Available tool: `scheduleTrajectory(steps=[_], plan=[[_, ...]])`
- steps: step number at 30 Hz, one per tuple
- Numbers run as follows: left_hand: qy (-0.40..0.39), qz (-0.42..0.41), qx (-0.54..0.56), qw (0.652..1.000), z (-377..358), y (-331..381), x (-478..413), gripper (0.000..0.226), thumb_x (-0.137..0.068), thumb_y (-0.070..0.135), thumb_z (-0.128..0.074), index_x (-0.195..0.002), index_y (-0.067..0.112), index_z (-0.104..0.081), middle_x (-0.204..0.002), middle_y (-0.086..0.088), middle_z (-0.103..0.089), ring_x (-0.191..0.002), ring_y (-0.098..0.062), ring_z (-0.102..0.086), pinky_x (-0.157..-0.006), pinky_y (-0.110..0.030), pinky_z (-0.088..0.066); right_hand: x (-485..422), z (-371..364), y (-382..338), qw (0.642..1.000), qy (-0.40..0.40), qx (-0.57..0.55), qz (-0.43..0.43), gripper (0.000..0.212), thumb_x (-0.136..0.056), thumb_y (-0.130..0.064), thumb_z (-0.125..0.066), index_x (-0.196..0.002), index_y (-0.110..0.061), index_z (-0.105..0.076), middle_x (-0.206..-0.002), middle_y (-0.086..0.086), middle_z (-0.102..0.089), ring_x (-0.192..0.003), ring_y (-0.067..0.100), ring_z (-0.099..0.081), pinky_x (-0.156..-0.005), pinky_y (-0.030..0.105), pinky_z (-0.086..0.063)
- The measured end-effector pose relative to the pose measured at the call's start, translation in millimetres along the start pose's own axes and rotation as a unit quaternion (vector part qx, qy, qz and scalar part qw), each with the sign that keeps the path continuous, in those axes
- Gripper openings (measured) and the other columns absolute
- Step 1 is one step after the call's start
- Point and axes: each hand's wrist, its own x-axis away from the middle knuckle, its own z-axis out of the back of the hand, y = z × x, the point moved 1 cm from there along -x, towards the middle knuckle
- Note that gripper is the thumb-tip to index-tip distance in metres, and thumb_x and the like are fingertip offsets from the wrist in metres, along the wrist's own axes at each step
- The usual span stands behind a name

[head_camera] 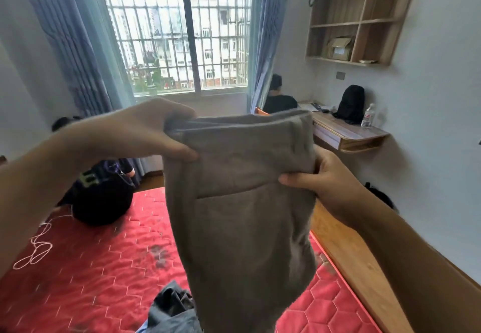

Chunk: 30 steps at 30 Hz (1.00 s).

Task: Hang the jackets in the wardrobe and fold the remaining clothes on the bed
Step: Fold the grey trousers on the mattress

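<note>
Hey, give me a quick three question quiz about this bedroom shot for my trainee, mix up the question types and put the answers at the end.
1. True or false: the left hand and right hand both grip the grey-brown garment above the red mattress.
2. What stands beside the black backpack on the desk? A. water bottle B. lamp C. mug
3. Fill in: the ___ hand holds the garment higher up.
Key: 1 true; 2 A; 3 left.
</note>
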Motion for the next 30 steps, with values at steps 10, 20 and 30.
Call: scheduleTrajectory(steps=[10,20,30], plan=[[0.252,-0.181,0.207,0.928,-110.6,16.8,32.2,0.038,-0.090,0.027,-0.074,-0.121,0.037,-0.055,-0.112,0.014,-0.070,-0.095,-0.002,-0.070,-0.080,-0.013,-0.053,58.8,38.7,-9.5,0.991,0.056,0.001,0.120,0.032,-0.071,-0.053,-0.080,-0.102,-0.044,-0.077,-0.108,-0.008,-0.077,-0.101,0.012,-0.073,-0.080,0.023,-0.059],[0.119,-0.170,0.190,0.960,-144.7,24.5,-72.0,0.007,-0.102,0.030,-0.055,-0.106,0.035,-0.054,-0.097,-0.002,-0.062,-0.081,-0.033,-0.062,-0.065,-0.043,-0.053,-12.6,140.9,50.0,0.996,0.037,0.006,0.087,0.031,-0.080,-0.044,-0.079,-0.110,-0.035,-0.077,-0.107,-0.006,-0.077,-0.101,0.011,-0.073,-0.079,0.022,-0.058],[-0.069,0.093,0.092,0.989,-336.7,-122.0,-168.0,0.065,-0.088,-0.015,-0.051,-0.110,0.043,-0.069,-0.110,0.024,-0.060,-0.104,-0.003,-0.063,-0.090,-0.033,-0.054,-96.2,185.7,307.4,0.866,-0.162,0.461,-0.107,0.020,-0.089,-0.042,-0.059,-0.108,-0.041,-0.052,-0.092,0.001,-0.072,-0.093,0.033,-0.068,-0.067,0.039,-0.049]])
